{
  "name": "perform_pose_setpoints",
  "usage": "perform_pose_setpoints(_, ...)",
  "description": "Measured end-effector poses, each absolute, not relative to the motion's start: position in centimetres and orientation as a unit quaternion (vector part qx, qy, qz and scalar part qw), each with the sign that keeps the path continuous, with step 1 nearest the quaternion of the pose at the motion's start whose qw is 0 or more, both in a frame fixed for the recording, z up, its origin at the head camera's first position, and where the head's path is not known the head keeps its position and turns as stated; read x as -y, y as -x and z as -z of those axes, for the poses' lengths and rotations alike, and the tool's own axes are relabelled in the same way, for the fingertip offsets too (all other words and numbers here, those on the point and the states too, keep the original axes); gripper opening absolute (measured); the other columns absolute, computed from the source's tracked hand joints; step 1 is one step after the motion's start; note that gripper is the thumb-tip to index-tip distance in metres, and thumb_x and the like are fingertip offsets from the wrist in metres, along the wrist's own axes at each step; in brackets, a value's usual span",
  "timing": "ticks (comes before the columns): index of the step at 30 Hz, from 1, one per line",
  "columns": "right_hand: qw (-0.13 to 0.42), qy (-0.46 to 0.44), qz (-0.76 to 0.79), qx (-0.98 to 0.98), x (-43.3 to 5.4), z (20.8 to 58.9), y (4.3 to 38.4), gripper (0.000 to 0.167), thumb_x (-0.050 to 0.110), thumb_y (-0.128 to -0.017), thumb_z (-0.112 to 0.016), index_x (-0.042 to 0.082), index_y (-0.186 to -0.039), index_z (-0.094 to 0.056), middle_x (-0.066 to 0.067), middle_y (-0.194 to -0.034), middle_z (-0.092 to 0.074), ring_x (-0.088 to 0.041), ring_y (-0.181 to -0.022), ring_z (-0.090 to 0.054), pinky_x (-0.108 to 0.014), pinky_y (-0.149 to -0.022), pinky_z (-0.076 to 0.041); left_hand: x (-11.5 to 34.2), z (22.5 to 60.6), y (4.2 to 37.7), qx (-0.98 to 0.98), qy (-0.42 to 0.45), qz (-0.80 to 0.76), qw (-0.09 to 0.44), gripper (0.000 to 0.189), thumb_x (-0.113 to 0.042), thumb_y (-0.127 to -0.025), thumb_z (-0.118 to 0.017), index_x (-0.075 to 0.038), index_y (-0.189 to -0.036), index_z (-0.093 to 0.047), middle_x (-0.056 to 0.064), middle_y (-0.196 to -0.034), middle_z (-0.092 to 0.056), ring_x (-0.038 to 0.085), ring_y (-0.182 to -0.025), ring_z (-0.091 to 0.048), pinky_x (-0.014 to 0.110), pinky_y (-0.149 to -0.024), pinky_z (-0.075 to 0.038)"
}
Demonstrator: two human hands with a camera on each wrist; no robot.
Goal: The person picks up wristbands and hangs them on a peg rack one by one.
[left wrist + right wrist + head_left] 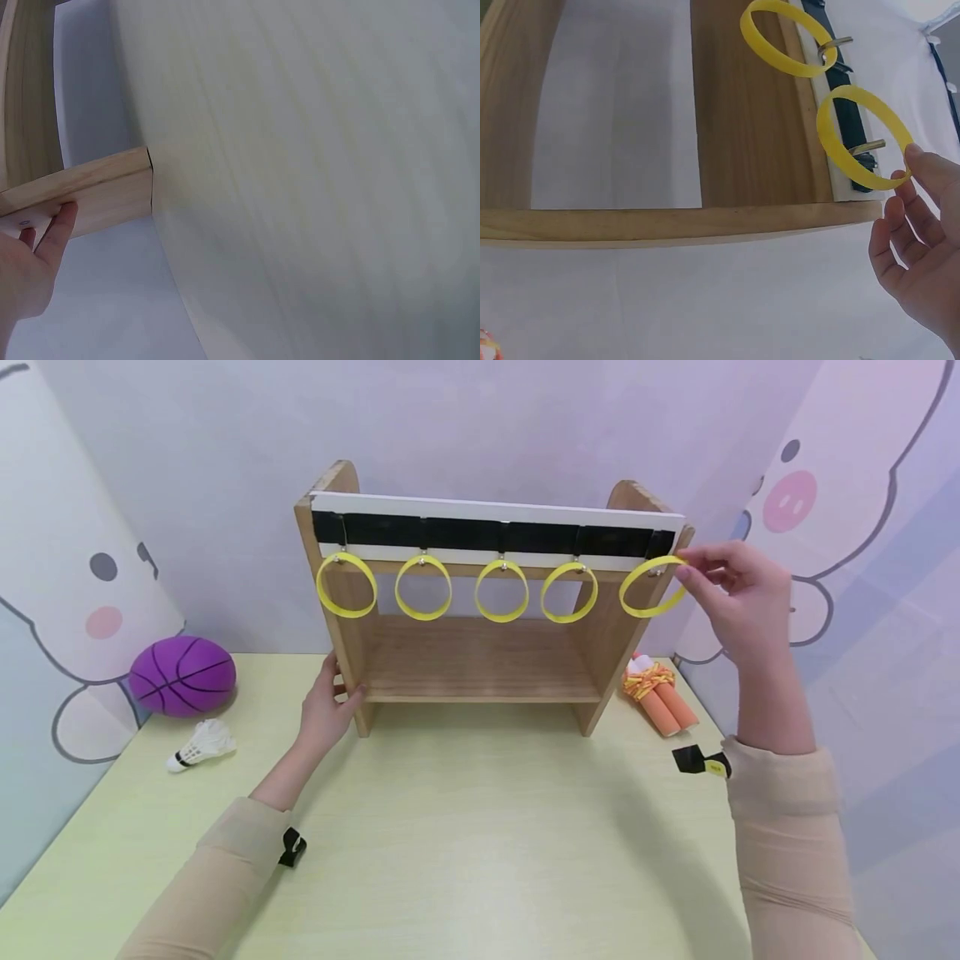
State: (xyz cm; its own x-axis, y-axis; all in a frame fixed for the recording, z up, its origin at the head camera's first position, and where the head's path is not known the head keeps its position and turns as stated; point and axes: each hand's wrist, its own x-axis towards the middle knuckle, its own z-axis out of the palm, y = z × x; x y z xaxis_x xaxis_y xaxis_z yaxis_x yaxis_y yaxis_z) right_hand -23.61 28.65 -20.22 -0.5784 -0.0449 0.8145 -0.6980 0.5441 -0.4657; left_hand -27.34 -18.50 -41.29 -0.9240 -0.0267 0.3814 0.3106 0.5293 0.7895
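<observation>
A wooden shelf (480, 660) stands on the table, a white board with a black strip across its top front. Several yellow rings (423, 618) hang from metal hooks in a row along that strip. At the far right end, my right hand (750, 589) pinches the outer edge of the last yellow ring (826, 139) between thumb and forefinger. This ring is tilted and still around its hook (868, 148). My left hand (324, 710) grips the shelf's left side panel (112, 199) low down, thumb at the front edge and fingers on the outer face.
A purple ball (182, 677) and a white shuttlecock (201, 745) lie left of the shelf. Orange foam-like sticks (667, 702) bundled with a patterned cord lie to the right, below my right hand. Behind the table is a wall with cartoon figures at both sides.
</observation>
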Motion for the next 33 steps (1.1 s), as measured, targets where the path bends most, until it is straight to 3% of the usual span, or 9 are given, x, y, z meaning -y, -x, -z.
perform_pose_setpoints(4, 0.37, -0.206, -0.442, 0.791, -29.0, 20.8, 24.6, 0.022, 0.006, -0.083, -0.07, 0.003, -0.105, -0.071, 0.003, -0.095, -0.067, -0.011, -0.086, -0.056, -0.016, -0.072, -0.047, 18.5, 41.3, 27.4, 0.857, 0.082, 0.478, 0.176, 0.069, -0.02, -0.093, -0.057, -0.017, -0.151, -0.019, 0.022, -0.133, -0.045, 0.041, -0.106, -0.059, 0.051, -0.074, -0.057)
perform_pose_setpoints(12, 0.346, -0.201, -0.443, 0.802, -29.1, 21.7, 25.3, 0.021, 0.005, -0.084, -0.068, -0.003, -0.104, -0.068, 0.009, -0.091, -0.065, -0.011, -0.083, -0.056, -0.014, -0.07, -0.046, 18.5, 41.4, 27.3, 0.856, 0.084, 0.478, 0.178, 0.069, -0.02, -0.093, -0.057, -0.017, -0.151, -0.019, 0.022, -0.132, -0.046, 0.041, -0.106, -0.059, 0.05, -0.074, -0.057)
perform_pose_setpoints(16, 0.34, -0.199, -0.443, 0.805, -28.7, 21.8, 25.0, 0.019, 0.004, -0.085, -0.067, 0.001, -0.103, -0.069, 0.007, -0.094, -0.067, -0.01, -0.083, -0.056, -0.015, -0.069, -0.047, 18.5, 41.3, 27.3, 0.855, 0.086, 0.479, 0.18, 0.069, -0.019, -0.093, -0.057, -0.017, -0.151, -0.019, 0.022, -0.132, -0.046, 0.042, -0.106, -0.059, 0.051, -0.074, -0.057)
perform_pose_setpoints(22, 0.331, -0.191, -0.444, 0.81, -28.6, 22.0, 25.0, 0.023, 0.005, -0.086, -0.067, -0.003, -0.107, -0.067, 0.015, -0.1, -0.066, -0.011, -0.087, -0.055, -0.014, -0.07, -0.047, 18.5, 41.4, 27.3, 0.854, 0.086, 0.48, 0.179, 0.069, -0.019, -0.093, -0.057, -0.018, -0.15, -0.02, 0.022, -0.132, -0.046, 0.042, -0.107, -0.059, 0.051, -0.075, -0.057)
perform_pose_setpoints(33, 0.376, -0.221, -0.454, 0.777, -29.1, 21.9, 23.9, 0.025, 0.003, -0.084, -0.069, -0.007, -0.106, -0.066, 0.005, -0.102, -0.066, -0.013, -0.09, -0.055, -0.016, -0.075, -0.048, 18.6, 41.4, 27.3, 0.856, 0.079, 0.484, 0.163, 0.067, -0.025, -0.093, -0.058, -0.014, -0.149, -0.022, 0.023, -0.135, -0.044, 0.041, -0.11, -0.057, 0.052, -0.078, -0.056)
